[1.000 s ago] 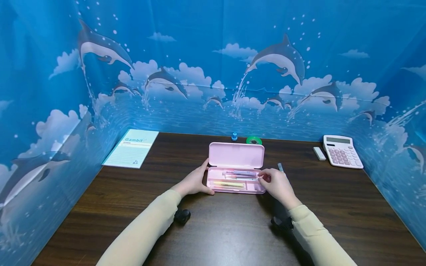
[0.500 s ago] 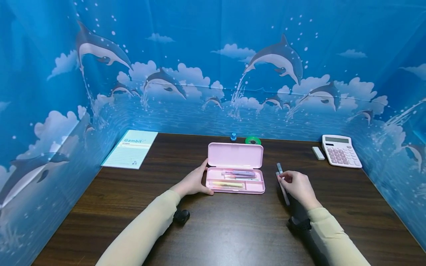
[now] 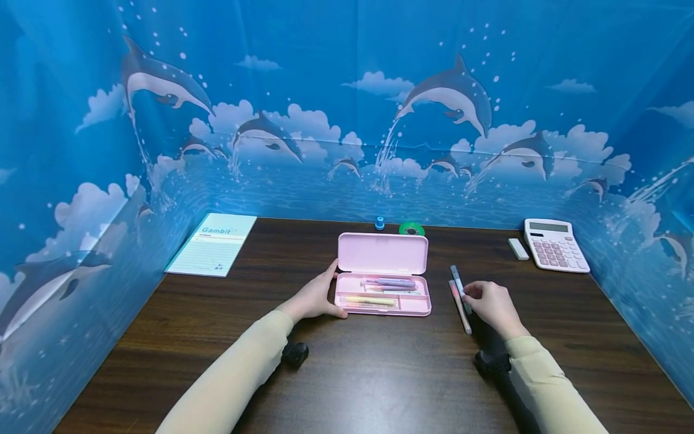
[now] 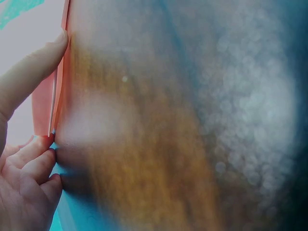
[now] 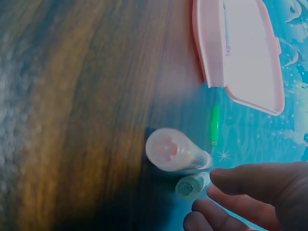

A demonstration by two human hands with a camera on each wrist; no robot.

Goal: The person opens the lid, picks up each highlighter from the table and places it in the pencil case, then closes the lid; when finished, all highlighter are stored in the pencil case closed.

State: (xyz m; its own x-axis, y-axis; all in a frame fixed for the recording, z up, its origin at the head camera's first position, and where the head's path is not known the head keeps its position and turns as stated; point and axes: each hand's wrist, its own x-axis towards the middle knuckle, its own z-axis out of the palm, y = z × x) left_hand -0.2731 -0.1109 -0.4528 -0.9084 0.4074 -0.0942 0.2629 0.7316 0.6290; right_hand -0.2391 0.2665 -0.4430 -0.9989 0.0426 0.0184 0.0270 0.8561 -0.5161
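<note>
An open pink pencil case (image 3: pixel 382 254) lies mid-table with several pens (image 3: pixel 387 283) in its tray. My left hand (image 3: pixel 329 293) grips the case's left end, thumb along the edge (image 4: pixel 33 67) and fingers curled at the front corner. Just right of the case two pens lie side by side, a grey pen (image 3: pixel 455 275) and a pink pen (image 3: pixel 461 312). My right hand (image 3: pixel 470 294) rests over them, its fingertips pinching the grey pen. In the right wrist view the pink pen's round end (image 5: pixel 172 149) sits beside the thinner grey pen (image 5: pixel 191 185), which runs in between my fingertips (image 5: pixel 240 180).
A pale green notebook (image 3: pixel 212 244) lies at the back left. A calculator (image 3: pixel 554 246) and a white eraser (image 3: pixel 519 249) are at the back right. A green tape roll (image 3: pixel 412 229) and a small blue object (image 3: pixel 380 223) sit behind the case. Dolphin-print walls enclose the table.
My right hand left the case tray with the pink pen, laid it on the table beside the grey pen, and shifted onto the grey pen. My left hand stayed on the case.
</note>
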